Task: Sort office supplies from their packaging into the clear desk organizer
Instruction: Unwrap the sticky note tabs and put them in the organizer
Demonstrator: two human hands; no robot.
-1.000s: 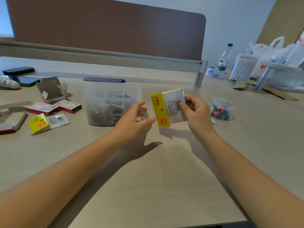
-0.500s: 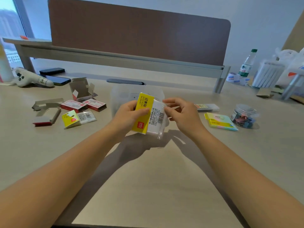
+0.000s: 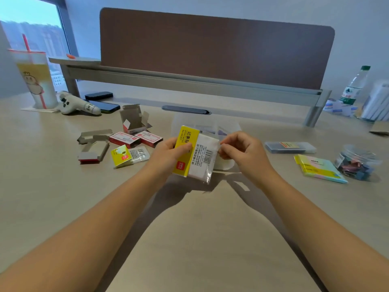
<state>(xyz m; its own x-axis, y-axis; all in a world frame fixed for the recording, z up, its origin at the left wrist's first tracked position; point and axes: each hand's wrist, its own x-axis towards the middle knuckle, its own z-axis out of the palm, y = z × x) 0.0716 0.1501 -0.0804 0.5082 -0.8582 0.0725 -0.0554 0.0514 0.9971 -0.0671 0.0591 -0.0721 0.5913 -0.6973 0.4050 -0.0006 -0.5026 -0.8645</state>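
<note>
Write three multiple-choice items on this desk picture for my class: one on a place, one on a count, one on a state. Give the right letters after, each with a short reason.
1. Where does the clip jar stand?
A. on the desk's right side
B. beside the cup
C. inside the organizer

2. How many closed red-and-white boxes lie side by side left of the hands?
A. one
B. two
C. four

3. What is the state of the packet?
A. lying flat on the desk
B. held by both hands
C. dropped in the organizer

Answers:
1 A: the jar stands far right, near the sticky notes.
2 B: two boxes lie together in front of an opened carton.
3 B: the left hand grips its yellow edge and the right hand pinches its clear edge, in front of the organizer.
</note>
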